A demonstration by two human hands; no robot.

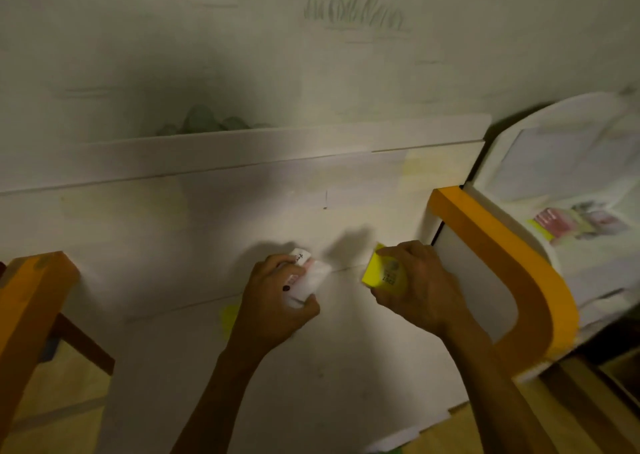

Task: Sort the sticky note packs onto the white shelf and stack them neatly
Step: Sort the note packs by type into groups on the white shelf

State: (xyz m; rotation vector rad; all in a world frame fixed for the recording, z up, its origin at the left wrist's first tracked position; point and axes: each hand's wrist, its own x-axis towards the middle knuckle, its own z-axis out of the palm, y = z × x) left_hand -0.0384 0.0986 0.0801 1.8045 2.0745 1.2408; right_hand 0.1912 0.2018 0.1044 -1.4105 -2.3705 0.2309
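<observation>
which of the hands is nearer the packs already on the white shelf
Right. The right hand, holding a yellow pack, is closer to the shelved packs at far right; the left hand is farther left.

White pack (308, 278) in the left hand (273, 310): glossy wrapper, glare on its face; yellow pack (382, 273) in the right hand (420, 289): smooth paper block, printed label. White surface (311, 367) under both hands: matt, smooth, painted-board look. Orange edging (485, 245) at its right edge: smooth, matt.
</observation>
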